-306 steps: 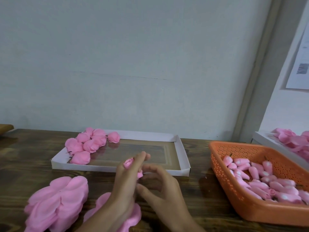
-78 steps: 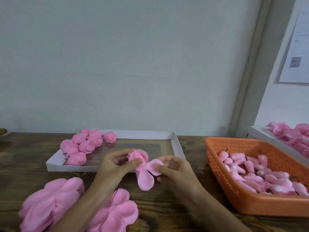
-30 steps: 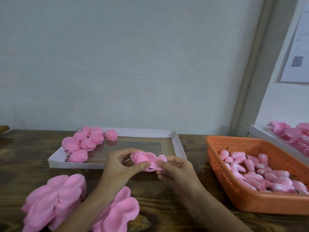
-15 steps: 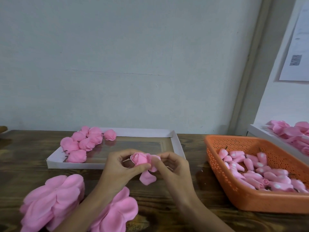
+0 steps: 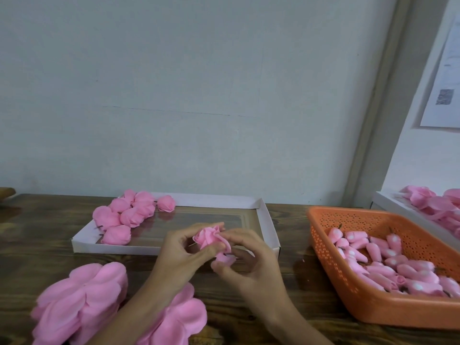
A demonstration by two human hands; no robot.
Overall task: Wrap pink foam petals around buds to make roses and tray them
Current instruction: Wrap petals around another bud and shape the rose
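Fingers [image 5: 199, 255] of the left hand [image 5: 179, 260], just past the stacked foam petals [image 5: 79, 302], pinch the half-wrapped rose [image 5: 210, 239]. The right hand [image 5: 251, 267] pinches its last loose petal [image 5: 225, 258]. The wrapping looks nearly finished; next, that petal needs folding up snugly. Behind, the white tray [image 5: 270, 230] holds finished roses [image 5: 129, 215] clustered in its far left corner. To the right, the orange basket [image 5: 373, 302] holds bare buds [image 5: 388, 262].

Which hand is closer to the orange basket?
Right. The right hand is beside the basket, with a gap of table between them. The left hand is farther off, on the other side of the rose both hands pinch.
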